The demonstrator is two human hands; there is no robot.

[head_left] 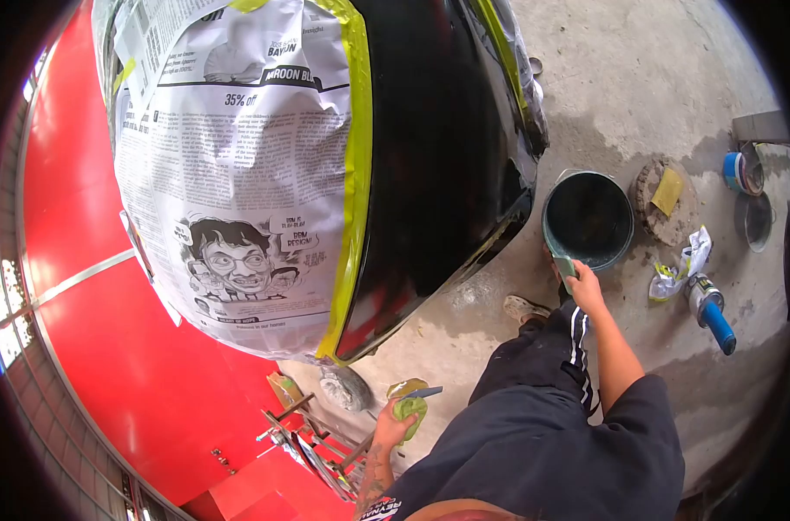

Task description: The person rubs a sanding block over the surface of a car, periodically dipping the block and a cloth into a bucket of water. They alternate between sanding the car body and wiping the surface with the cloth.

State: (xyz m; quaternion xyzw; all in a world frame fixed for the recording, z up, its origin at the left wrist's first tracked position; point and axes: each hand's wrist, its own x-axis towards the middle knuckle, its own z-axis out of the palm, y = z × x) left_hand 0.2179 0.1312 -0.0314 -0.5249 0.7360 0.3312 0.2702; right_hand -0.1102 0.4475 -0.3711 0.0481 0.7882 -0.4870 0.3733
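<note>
My right hand (585, 288) grips a flat greenish piece (566, 267) by its end, right at the near rim of a bucket (605, 261) with dark liquid in it. Low on the left, my left hand (393, 427) is closed around a crumpled green cloth (409, 410). A thin grey-blue strip (423, 392) sticks out past the cloth to the right. Ahead of me stands a glossy black vehicle panel (442, 130), bordered by yellow-green tape (358, 156). Newspaper (238, 165) covers the area left of the tape.
Beside the bucket, a round rough block (647, 187) carries a yellow piece (667, 191). Crumpled paper (695, 252), a blue-handled tool (714, 319) and a blue-rimmed round container (742, 172) lie further right. A grey stone (346, 389) and metal stand (351, 453) are near my left hand.
</note>
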